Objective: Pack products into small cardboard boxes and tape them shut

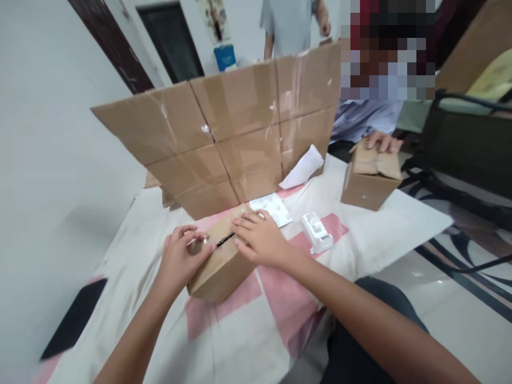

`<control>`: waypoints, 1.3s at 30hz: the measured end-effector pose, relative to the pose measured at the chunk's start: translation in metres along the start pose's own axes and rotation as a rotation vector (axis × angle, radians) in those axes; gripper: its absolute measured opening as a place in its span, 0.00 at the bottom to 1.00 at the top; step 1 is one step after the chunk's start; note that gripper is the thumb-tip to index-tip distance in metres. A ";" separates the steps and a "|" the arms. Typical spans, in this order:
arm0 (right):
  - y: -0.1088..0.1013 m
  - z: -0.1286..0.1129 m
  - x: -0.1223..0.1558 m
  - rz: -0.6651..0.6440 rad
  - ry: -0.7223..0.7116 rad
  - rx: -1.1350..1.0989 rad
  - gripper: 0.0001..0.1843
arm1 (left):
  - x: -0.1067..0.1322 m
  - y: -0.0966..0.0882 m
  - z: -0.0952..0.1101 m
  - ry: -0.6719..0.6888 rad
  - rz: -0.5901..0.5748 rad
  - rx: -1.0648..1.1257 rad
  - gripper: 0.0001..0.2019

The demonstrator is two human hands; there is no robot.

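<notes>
A brown cardboard box (pixel 224 272) sits on the cloth-covered table, with a dark gap between its top flaps. At the gap's near end is my left hand (pixel 180 256), its thumb and fingers curled around a shiny bit that looks like clear tape. My right hand (pixel 260 234) lies over the top at the other end, fingers stretched out and pressing on the flap. To the right of the box stands a white tape dispenser (pixel 317 233). A printed white sheet (pixel 272 209) lies just behind the box.
A tall taped cardboard panel (pixel 248 122) stands across the table, with a crumpled white paper (pixel 304 166) against it. At right, another person's hand (pixel 384 142) rests on a second box (pixel 370 189). A person in grey (pixel 288 26) stands behind the panel.
</notes>
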State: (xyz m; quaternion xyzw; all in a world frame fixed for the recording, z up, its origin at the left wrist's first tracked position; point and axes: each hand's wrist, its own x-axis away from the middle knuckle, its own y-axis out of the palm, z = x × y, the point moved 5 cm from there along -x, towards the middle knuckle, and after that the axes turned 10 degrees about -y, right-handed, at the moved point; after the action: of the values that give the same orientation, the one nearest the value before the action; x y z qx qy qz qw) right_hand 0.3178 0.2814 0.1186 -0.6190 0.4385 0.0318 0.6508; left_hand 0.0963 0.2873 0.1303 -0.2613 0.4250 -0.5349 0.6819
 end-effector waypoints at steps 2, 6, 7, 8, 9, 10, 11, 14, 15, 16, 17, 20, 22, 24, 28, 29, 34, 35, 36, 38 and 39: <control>0.000 0.000 0.001 0.011 -0.007 0.010 0.19 | -0.003 0.002 -0.006 0.014 0.016 0.013 0.18; 0.001 0.001 0.002 0.036 -0.016 0.028 0.19 | -0.008 0.007 -0.018 0.008 0.051 0.035 0.20; 0.000 0.001 0.002 0.039 -0.012 0.030 0.19 | -0.009 0.009 -0.020 -0.006 0.049 0.039 0.21; 0.000 0.000 0.003 0.041 -0.008 0.030 0.19 | -0.010 0.010 -0.022 -0.023 0.041 0.044 0.22; 0.000 0.000 0.003 0.040 -0.003 0.030 0.19 | -0.011 0.010 -0.023 -0.040 0.028 0.049 0.23; 0.000 0.000 0.003 0.036 0.003 0.031 0.19 | -0.011 0.011 -0.023 -0.053 0.014 0.054 0.23; 0.000 0.000 0.003 0.035 0.007 0.032 0.19 | -0.011 0.010 -0.022 -0.059 0.001 0.060 0.24; 0.001 -0.001 0.003 0.031 0.008 0.034 0.19 | -0.009 0.004 -0.015 -0.105 0.006 0.113 0.26; 0.001 -0.001 0.003 0.032 0.009 0.036 0.19 | -0.007 0.001 -0.012 -0.137 0.023 0.148 0.27; 0.002 0.000 0.003 0.030 0.010 0.037 0.19 | -0.005 -0.004 -0.009 -0.169 0.041 0.197 0.27; 0.002 0.000 0.003 0.028 0.014 0.037 0.19 | -0.002 -0.008 -0.005 -0.199 0.058 0.257 0.27; 0.002 0.000 0.002 0.019 0.036 0.029 0.18 | 0.010 -0.018 0.005 -0.287 0.056 0.432 0.28; 0.001 -0.001 0.002 0.016 0.042 0.018 0.17 | 0.017 -0.021 0.009 -0.364 0.011 0.516 0.31; 0.000 -0.001 0.001 0.020 0.041 0.010 0.17 | 0.022 -0.020 0.012 -0.419 -0.056 0.574 0.34; 0.001 -0.001 0.000 0.015 0.037 0.010 0.17 | 0.027 -0.017 0.006 -0.469 -0.141 0.584 0.37; 0.002 -0.001 -0.001 0.015 0.038 0.012 0.17 | 0.027 -0.015 0.003 -0.476 -0.157 0.560 0.37; 0.002 -0.002 -0.002 0.009 0.039 0.027 0.18 | 0.027 -0.010 -0.007 -0.475 -0.189 0.419 0.36; 0.002 -0.002 -0.003 0.005 0.039 0.030 0.18 | 0.027 -0.010 -0.005 -0.463 -0.172 0.393 0.35; 0.002 -0.003 -0.003 0.004 0.039 0.034 0.18 | 0.027 -0.010 -0.003 -0.447 -0.154 0.375 0.34; 0.002 -0.003 -0.004 0.007 0.038 0.042 0.18 | 0.029 -0.009 0.002 -0.417 -0.132 0.350 0.31; 0.002 -0.003 -0.004 0.009 0.036 0.047 0.17 | 0.030 -0.007 0.004 -0.407 -0.130 0.340 0.30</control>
State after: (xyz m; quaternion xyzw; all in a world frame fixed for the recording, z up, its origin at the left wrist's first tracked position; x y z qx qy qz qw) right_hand 0.3122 0.2816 0.1198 -0.6022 0.4534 0.0135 0.6570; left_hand 0.0982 0.2558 0.1292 -0.2717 0.1657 -0.5779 0.7515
